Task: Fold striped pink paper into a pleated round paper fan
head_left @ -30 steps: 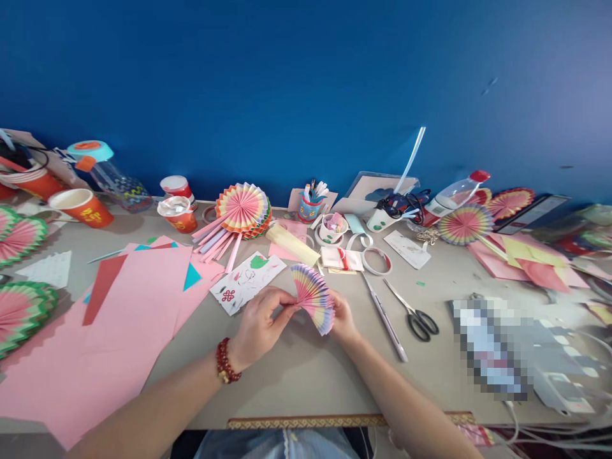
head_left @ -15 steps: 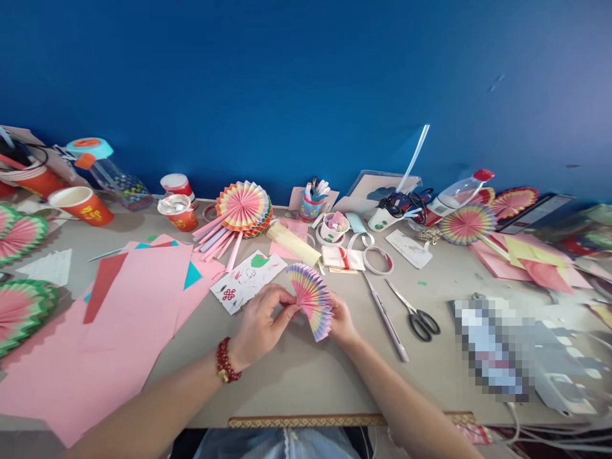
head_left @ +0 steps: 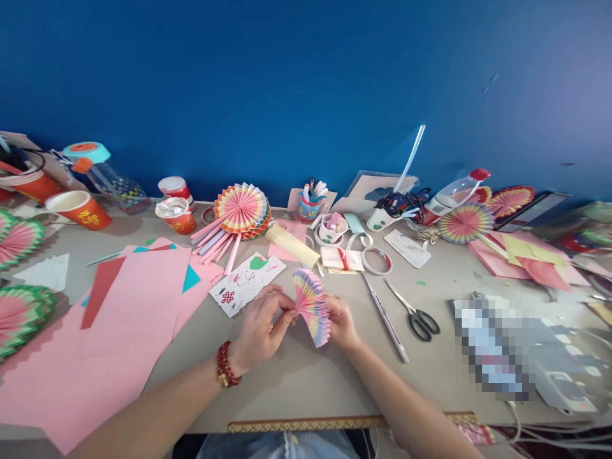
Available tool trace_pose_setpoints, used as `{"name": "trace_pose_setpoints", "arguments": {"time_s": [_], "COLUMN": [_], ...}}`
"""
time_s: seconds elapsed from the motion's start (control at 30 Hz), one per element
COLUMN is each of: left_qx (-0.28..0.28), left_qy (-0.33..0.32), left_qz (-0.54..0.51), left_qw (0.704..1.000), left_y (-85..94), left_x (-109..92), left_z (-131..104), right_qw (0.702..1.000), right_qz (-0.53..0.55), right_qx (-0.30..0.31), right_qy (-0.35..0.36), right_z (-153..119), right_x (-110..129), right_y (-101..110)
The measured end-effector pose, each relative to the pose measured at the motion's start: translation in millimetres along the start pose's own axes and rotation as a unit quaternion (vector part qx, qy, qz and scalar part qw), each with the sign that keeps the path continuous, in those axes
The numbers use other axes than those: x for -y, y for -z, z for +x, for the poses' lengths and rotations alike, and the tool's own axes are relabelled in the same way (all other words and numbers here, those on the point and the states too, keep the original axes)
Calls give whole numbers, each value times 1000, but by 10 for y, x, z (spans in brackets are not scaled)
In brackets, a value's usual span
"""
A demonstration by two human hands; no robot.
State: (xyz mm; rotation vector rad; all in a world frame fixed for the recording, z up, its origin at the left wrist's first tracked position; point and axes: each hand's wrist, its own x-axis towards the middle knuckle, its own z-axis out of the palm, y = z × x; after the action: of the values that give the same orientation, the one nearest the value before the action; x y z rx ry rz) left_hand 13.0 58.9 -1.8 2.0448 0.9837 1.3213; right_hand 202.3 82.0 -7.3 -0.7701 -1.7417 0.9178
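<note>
Between my hands, above the table, is a pleated paper fan in pink, yellow and lilac, spread into a part circle. My left hand, with a red bead bracelet at the wrist, pinches the fan's gathered centre between thumb and fingers. On the outer pleated edge, my right hand grips the fan from the right; some of its fingers are hidden behind the paper. Just beyond my left hand lies a white printed card. To the right of my right hand lie a pale pen-like tool and black-handled scissors.
Pink paper sheets cover the left side. Finished round fans and paper cups stand at the back near the blue wall. Tape rolls lie mid-table. A phone-like blurred object and cables are at right.
The fan has turned slightly and looks narrower. My right hand has shifted a little, its fingers now more visible over the fan's edge. My left hand keeps its pinch.
</note>
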Motion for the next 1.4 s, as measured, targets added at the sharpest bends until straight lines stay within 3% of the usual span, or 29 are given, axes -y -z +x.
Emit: {"name": "trace_pose_setpoints", "arguments": {"time_s": [0.4,0.67,0.73,0.87,0.97,1.2,1.4], "left_qx": [-9,-24,-24,-15,-12,-21,-30], "left_qy": [12,-39,-15,92,122,94,19], "left_qz": [16,44,37,10,-2,-38,3], "left_qw": [1000,998,999,996,992,995,999], "left_y": [-8,-14,-21,-29,-32,-54,-19], "left_x": [50,74,72,59,60,69,30], "left_z": [-14,-15,-20,-22,-29,-39,12], "right_qw": [999,997,996,996,997,997,998], "right_qz": [-23,-62,-64,-77,-67,-59,-60], "right_qx": [4,-6,-15,-26,-26,-27,-32], "right_qy": [37,52,52,38,40,39,17], "right_z": [17,-55,-63,-60,-51,-56,-66], "right_x": [-34,-55,-59,-76,-84,-99,-89], "right_y": [22,-24,-36,-57,-65,-69,-91]}}
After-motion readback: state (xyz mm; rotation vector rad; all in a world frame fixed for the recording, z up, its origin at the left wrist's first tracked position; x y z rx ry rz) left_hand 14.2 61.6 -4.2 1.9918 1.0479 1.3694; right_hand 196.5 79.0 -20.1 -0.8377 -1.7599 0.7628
